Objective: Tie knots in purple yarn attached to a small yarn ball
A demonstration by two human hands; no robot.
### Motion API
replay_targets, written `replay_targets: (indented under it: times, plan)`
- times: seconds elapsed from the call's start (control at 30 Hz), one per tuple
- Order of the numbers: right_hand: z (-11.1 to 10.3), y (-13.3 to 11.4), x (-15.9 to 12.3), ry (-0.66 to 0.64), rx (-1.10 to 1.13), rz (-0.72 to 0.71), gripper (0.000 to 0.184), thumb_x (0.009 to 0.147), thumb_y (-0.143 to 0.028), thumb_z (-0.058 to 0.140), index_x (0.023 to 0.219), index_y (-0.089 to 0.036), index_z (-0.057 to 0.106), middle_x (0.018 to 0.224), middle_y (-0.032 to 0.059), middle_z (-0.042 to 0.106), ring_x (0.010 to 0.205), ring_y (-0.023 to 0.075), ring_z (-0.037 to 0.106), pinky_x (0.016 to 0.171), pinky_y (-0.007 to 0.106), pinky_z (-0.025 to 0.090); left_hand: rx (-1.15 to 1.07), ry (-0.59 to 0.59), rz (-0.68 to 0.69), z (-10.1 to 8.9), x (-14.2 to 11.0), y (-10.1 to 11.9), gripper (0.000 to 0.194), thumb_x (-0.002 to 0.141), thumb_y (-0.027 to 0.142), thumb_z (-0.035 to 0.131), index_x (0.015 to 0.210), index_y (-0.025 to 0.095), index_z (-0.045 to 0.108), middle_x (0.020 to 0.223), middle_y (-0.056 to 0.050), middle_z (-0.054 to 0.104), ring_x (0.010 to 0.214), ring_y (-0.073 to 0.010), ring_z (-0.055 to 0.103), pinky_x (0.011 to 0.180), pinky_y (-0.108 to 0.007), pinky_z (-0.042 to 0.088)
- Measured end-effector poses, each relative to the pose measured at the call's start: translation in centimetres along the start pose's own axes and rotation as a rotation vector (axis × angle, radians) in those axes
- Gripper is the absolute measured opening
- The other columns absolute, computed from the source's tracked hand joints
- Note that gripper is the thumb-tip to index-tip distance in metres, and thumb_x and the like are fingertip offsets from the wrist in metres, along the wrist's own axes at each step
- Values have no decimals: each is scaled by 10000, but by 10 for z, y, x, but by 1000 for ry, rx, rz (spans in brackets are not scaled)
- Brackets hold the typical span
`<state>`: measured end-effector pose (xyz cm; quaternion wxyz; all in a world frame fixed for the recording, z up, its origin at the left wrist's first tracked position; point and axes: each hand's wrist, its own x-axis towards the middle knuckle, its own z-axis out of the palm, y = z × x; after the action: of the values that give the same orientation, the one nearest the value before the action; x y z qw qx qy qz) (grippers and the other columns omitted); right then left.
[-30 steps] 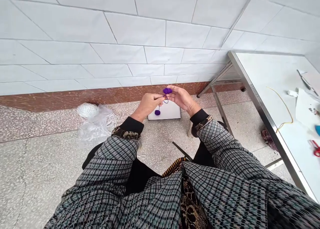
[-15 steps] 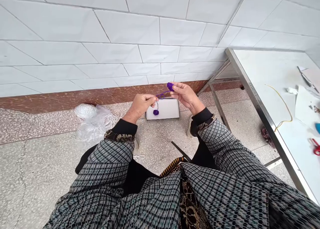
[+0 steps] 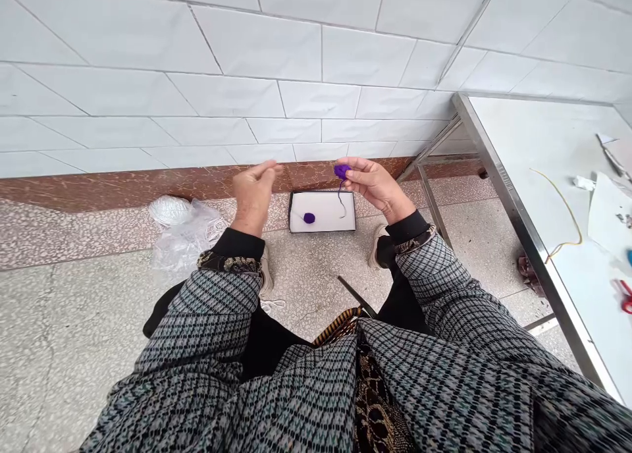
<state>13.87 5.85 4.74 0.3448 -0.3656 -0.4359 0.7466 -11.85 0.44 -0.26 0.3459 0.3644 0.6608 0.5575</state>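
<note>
1. Left hand (image 3: pixel 253 193): swung farther left; fingers blurred, close together, whether gripping anything cannot be told.
2. Right hand (image 3: pixel 370 182): fingers pinching the purple yarn bundle (image 3: pixel 342 171), its tail (image 3: pixel 340 196) now hanging free.
3. Purple ball (image 3: pixel 309 218): seen against the white box (image 3: pixel 330 221), left part. The bundle, no longer strung between both hands, is apparently managed by the right alone.

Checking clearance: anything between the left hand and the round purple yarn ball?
Nothing visible blocks the left hand from the round purple yarn ball, though the white rectangular tray's dark rim lies between them in view.
</note>
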Motion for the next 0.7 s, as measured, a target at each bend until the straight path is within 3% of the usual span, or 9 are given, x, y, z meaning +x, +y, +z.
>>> replay_targets:
  times: [0.07, 0.13, 0.27, 0.37, 0.5, 0.6, 0.7]
  plan:
    - [12, 12, 5, -9, -22, 20, 260, 863, -63, 862, 1062, -148, 718, 908, -4, 722, 691, 72, 629, 705, 201, 583, -217, -213, -49, 14, -15, 7, 345, 872, 259, 698, 1156, 130, 846, 1125, -106, 870, 1166, -253, 818, 1176, -434, 610]
    - [21, 22, 9, -10, -39, 32, 213, 877, -43, 826, 1001, -148, 688, 846, -16, 707, 670, 69, 625, 678, 189, 564, -371, -415, -136, 28, -30, 12, 282, 804, 253, 766, 1042, 124, 842, 1047, -114, 864, 1096, -260, 828, 1174, -462, 605]
    - [27, 27, 15, 5, -21, 64, 195, 902, -46, 814, 996, -153, 681, 792, -28, 688, 641, 69, 597, 644, 181, 543, -393, -646, -259, 40, -46, 13, 178, 803, 308, 850, 832, 142, 794, 837, -79, 792, 839, -204, 777, 1084, -474, 631]
    - [21, 21, 15, 21, 53, 124, 218, 893, -72, 869, 994, -156, 694, 790, -33, 680, 651, 65, 589, 663, 173, 556, -308, -693, -257, 35, -46, 14, 262, 860, 323, 844, 697, 155, 725, 634, -4, 631, 609, -116, 596, 1027, -456, 643]
    - [12, 13, 12, -35, 69, 227, 233, 860, -119, 928, 989, -149, 736, 801, -23, 698, 666, 66, 601, 661, 172, 553, -319, -681, -238, 26, -40, 17, 240, 854, 286, 826, 682, 165, 711, 567, 42, 532, 544, -88, 493, 1020, -430, 637]
    - [7, 10, 9, -155, -71, 236, 186, 854, -129, 920, 969, -133, 774, 837, 6, 743, 670, 78, 639, 674, 200, 570, -237, -663, -231, 24, -35, 17, 279, 823, 278, 813, 611, 175, 663, 555, 19, 549, 537, -101, 499, 886, -388, 629]
    - [6, 12, 8, -308, -309, 230, 76, 880, -71, 844, 925, -121, 810, 850, 33, 782, 645, 81, 638, 641, 208, 558, -21, -659, -166, 25, -32, 16, 291, 834, 266, 740, 572, 180, 648, 548, -7, 568, 536, -118, 486, 674, -314, 510]
